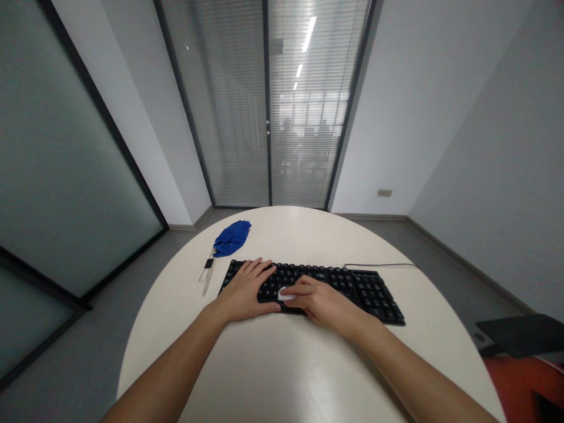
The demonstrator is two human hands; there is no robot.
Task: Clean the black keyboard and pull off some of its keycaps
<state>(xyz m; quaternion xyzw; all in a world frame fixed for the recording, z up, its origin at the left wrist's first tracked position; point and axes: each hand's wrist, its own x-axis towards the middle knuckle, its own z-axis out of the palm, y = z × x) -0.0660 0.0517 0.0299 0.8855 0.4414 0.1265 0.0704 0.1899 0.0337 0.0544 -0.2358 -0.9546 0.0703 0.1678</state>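
Left hand: left hand (244, 291) lies flat, fingers spread and open, on the left end of the keyboard (352, 285); it grips nothing.
Right hand: right hand (321, 302) rests on the front middle of the keyboard, fingers curled low and pointing left, touching a small white thing (285, 295) at the near row of keys.
Hands together: the two nearly meet, with the white thing between the left thumb and the right fingertips.
White thing: mostly hidden under the right fingers; only a pale rounded edge shows, and I cannot tell what it is or whether the fingers pinch it or merely press on it.
Keyboard: black, lying across the table (282, 376) straight ahead of the person; its left half is largely covered by both hands, while the right part with the number pad lies bare.
Cable: a thin cable (381, 265) runs from the keyboard's far edge toward the right rim of the table.
Cloth: a blue cloth (232, 237) sits bunched beyond the keyboard's left corner, well apart from both hands.
Beside the cloth: a small dark clip and a pale slim tool (208, 281) lie just left of the keyboard; too small to identify.
Cut off: both forearms leave the bottom edge; a dark seat (522, 333) at lower right shows only in part.
Glass: figures behind the blinds (308, 117) are blurred.
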